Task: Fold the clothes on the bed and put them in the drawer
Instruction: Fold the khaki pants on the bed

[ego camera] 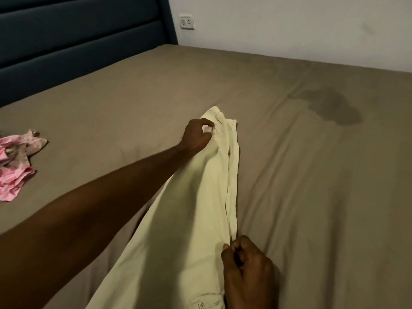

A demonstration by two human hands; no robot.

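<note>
A crumpled pink garment (pixel 15 161) lies on the brown bed sheet (pixel 312 175), well to the left of the left hand (pixel 196 136), whose curled fingers pinch the far end of a pale cream garment (pixel 200 208). The cloth runs from those fingers to the right hand (pixel 247 264), fingertips pinching its near edge.

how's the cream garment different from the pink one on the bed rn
The cream garment is plain and pale, stretched out long across the bed; the pink garment is patterned and lies crumpled in a heap.
The cream garment is gripped at its far end by the left hand and pinched at its edge by the right hand; the pink garment lies untouched near the left edge of view.
Both rest on the brown bedsheet, not yet folded small.
</note>
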